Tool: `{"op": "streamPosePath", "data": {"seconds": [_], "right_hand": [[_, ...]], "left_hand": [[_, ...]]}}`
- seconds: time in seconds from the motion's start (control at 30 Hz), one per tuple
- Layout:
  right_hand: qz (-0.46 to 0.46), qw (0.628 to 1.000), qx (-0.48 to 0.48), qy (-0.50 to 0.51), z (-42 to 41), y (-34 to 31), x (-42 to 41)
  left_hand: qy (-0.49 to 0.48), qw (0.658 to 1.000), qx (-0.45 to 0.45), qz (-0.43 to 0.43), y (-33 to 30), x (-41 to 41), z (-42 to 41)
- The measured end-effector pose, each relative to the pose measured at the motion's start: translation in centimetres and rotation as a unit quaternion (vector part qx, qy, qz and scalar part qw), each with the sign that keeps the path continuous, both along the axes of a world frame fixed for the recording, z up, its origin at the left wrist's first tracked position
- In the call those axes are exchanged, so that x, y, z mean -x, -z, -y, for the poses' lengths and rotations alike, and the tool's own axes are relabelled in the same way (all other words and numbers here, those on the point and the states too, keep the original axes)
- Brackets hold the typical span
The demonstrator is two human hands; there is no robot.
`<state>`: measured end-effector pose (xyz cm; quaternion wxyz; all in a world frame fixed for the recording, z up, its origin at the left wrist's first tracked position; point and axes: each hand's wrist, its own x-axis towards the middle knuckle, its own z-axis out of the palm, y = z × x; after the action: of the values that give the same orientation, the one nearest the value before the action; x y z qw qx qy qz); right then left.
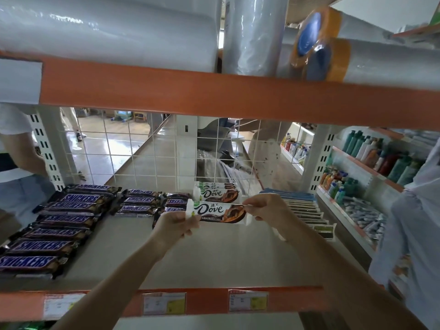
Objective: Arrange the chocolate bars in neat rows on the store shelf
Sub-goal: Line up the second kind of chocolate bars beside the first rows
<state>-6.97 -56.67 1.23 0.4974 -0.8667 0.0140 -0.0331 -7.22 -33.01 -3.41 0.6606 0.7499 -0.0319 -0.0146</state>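
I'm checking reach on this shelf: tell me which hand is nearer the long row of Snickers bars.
Left. The left hand pinches the held Dove bar at its end toward the Snickers row; the right hand pinches the far end, beside the flat boxes.

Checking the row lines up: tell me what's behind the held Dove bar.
Behind the held Dove bar more Dove bars lie against the wire grid; their number is hidden.

Left hand (175, 223), right hand (266, 207) pinching.
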Motion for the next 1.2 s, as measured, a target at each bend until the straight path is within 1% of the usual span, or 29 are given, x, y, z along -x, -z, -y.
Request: {"op": "streamPosePath", "data": {"seconds": [0.07, 0.17, 0.33, 0.47, 0.53, 0.7, 0.8, 1.03, 1.2], "right_hand": [[0.019, 1.000, 0.021, -0.003, 0.3, 0.3, -0.8], [0.054, 0.997, 0.061, -0.006, 0.5, 0.7, -2.1], [0.094, 0.988, 0.123, 0.022, 0.3, 1.8, -4.5], [0.085, 0.978, 0.187, 0.035, 0.1, 3.0, -6.4], [0.072, 0.975, 0.208, 0.036, 0.0, 3.7, -7.2], [0.088, 0.968, 0.232, 0.025, -0.7, 4.6, -8.9], [0.095, 0.965, 0.244, 0.011, -1.0, 4.9, -9.6], [0.138, 0.960, 0.243, 0.004, -0.4, 5.0, -10.0], [0.154, 0.950, 0.271, -0.001, -0.2, 5.2, -10.4]], "left_hand": [[-0.007, 0.996, -0.086, 0.035, 0.4, -1.3, -0.2], [-0.031, 0.975, -0.203, 0.081, 0.5, -3.1, 0.0], [-0.023, 0.941, -0.328, 0.075, 0.0, -5.8, 1.0], [-0.018, 0.916, -0.395, 0.066, -0.1, -7.8, 1.6], [-0.018, 0.897, -0.435, 0.076, -0.2, -8.5, 1.7], [0.002, 0.827, -0.551, 0.110, -0.4, -10.1, 2.3], [0.002, 0.804, -0.582, 0.121, 0.0, -11.0, 2.4], [-0.020, 0.804, -0.578, 0.140, 0.6, -12.2, 2.9], [-0.031, 0.783, -0.601, 0.158, 0.7, -12.5, 3.2]]}}
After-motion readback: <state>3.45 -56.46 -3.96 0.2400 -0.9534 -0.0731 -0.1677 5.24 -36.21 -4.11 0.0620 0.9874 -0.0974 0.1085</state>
